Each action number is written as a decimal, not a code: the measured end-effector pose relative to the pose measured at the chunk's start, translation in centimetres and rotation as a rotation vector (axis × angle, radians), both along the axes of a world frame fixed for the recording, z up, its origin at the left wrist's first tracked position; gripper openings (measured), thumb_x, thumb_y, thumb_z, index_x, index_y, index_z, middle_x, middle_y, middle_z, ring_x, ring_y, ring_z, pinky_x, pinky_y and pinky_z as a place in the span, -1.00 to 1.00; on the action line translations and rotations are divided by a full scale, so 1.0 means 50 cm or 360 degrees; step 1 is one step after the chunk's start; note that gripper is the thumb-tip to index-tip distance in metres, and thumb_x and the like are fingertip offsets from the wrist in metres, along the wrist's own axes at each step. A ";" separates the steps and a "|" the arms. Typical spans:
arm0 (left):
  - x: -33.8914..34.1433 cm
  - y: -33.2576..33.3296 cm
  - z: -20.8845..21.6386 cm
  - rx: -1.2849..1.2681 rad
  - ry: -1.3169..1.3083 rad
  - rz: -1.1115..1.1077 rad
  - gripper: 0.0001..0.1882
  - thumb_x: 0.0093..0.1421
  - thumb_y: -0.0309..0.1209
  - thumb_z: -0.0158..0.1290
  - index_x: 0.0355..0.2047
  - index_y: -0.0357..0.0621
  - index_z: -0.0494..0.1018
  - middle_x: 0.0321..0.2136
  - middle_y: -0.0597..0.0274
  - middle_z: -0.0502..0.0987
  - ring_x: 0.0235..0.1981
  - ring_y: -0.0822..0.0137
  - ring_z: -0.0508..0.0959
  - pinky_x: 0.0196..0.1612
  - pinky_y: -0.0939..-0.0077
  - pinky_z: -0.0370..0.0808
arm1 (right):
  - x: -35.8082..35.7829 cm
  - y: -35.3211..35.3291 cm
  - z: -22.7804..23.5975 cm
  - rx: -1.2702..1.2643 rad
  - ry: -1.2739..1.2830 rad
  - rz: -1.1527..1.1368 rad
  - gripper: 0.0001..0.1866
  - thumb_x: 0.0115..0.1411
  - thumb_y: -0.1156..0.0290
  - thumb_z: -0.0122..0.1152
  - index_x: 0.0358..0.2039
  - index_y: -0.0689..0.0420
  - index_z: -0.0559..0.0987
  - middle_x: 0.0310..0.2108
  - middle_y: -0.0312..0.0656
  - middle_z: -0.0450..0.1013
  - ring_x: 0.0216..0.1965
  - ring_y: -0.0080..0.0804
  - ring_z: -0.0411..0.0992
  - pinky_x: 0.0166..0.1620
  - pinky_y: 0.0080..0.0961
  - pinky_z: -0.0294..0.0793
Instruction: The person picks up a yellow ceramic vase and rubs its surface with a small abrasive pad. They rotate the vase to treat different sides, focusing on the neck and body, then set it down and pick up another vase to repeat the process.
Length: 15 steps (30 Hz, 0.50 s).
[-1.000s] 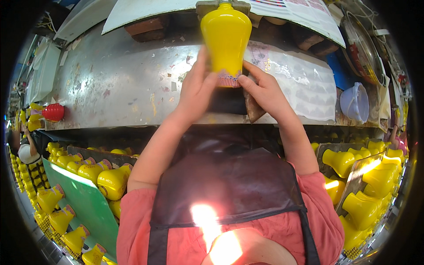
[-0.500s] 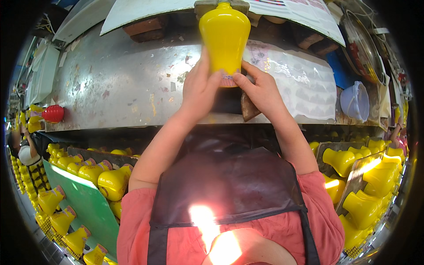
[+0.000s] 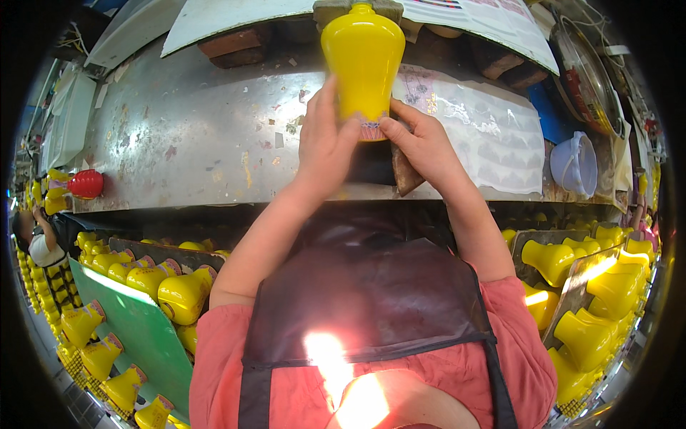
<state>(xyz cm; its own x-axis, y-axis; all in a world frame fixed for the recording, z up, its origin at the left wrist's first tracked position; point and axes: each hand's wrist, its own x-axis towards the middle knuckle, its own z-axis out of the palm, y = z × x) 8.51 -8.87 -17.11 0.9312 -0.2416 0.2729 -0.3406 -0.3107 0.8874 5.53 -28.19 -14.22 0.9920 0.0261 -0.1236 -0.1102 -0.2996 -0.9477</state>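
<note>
A glossy yellow vase (image 3: pixel 363 61) lies with its narrow neck pointing away from me. Its neck end meets a grey-brown block (image 3: pixel 336 13) at the far side of the bench. A patterned pink and purple paper band (image 3: pixel 371 131) wraps the near end of the vase. My left hand (image 3: pixel 325 139) lies along the left side, its thumb beside the band and its fingers partly behind the vase. From the right, my right hand (image 3: pixel 423 141) grips the same end, thumb at the band's edge and other fingers curled at the side.
A wet, patterned white sheet (image 3: pixel 479 136) lies on the metal bench (image 3: pixel 207 136), near a pale bucket (image 3: pixel 574 164). A brown block (image 3: pixel 405 171) sits below the right hand. Boards with several yellow vases (image 3: pixel 182 294) flank me. A red object (image 3: pixel 86 184) is at far left.
My left hand has shifted slightly toward the right and its fingers have moved a little along the vase. My right thumb has moved slightly at the band. The vase stays nearly in place.
</note>
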 end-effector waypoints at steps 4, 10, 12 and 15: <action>-0.002 -0.003 0.003 0.0072 -0.0073 0.0013 -0.28 0.37 -0.31 0.01 0.46 -0.25 0.07 0.30 -0.16 0.29 0.28 -0.08 0.34 0.34 0.10 0.26 | 0.000 0.003 0.000 -0.0033 -0.0014 -0.0025 -0.47 0.36 0.11 0.23 0.27 0.04 0.53 -0.42 -0.20 0.60 -0.43 -0.55 0.54 -0.27 -0.51 0.54; -0.006 -0.007 0.007 0.0108 -0.0064 0.0045 -0.27 0.35 -0.27 0.03 0.46 -0.23 0.08 0.30 -0.18 0.29 0.32 -0.15 0.31 0.38 0.03 0.22 | -0.001 0.004 0.004 -0.0073 -0.0020 -0.0032 -0.47 0.36 0.10 0.22 0.25 0.06 0.53 -0.34 -0.09 0.63 -0.35 -0.44 0.58 -0.19 -0.45 0.56; -0.007 -0.009 0.007 0.0114 -0.0065 0.0062 -0.26 0.35 -0.26 0.03 0.46 -0.22 0.08 0.30 -0.18 0.29 0.32 -0.15 0.31 0.38 0.03 0.22 | -0.001 0.004 0.004 -0.0114 -0.0056 -0.0020 -0.47 0.35 0.09 0.21 0.24 0.08 0.53 -0.31 -0.04 0.64 -0.32 -0.39 0.60 -0.15 -0.42 0.57; -0.007 -0.010 0.008 0.0125 -0.0070 0.0062 -0.26 0.35 -0.25 0.04 0.46 -0.22 0.07 0.30 -0.17 0.29 0.31 -0.15 0.31 0.38 0.03 0.21 | 0.000 0.004 0.004 -0.0135 -0.0081 -0.0013 -0.47 0.35 0.08 0.21 0.23 0.09 0.53 -0.27 -0.01 0.65 -0.28 -0.34 0.61 -0.11 -0.40 0.57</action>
